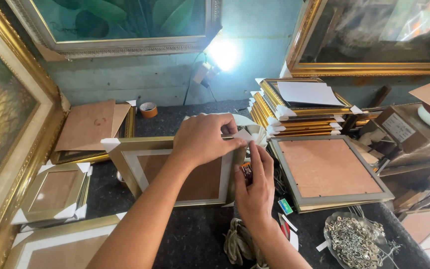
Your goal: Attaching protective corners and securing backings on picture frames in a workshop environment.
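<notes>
Beyond my hands [225, 159] a bare lamp [223, 54] flares white (washing out the wall); edges bow, corners dim.

Both hands, left hand [202, 137] and right hand [256, 187], meet at the right corner of a frame [175, 169] lying face down on the table [200, 234]. Right of it lies another frame [332, 172], with a stack of frames [299, 112] behind and a dish of hooks [354, 241] in front

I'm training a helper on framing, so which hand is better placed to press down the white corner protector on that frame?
The left hand, probably: it already lies over the gold frame with fingertips on the white corner protector. The right hand only touches the corner from below.
</notes>
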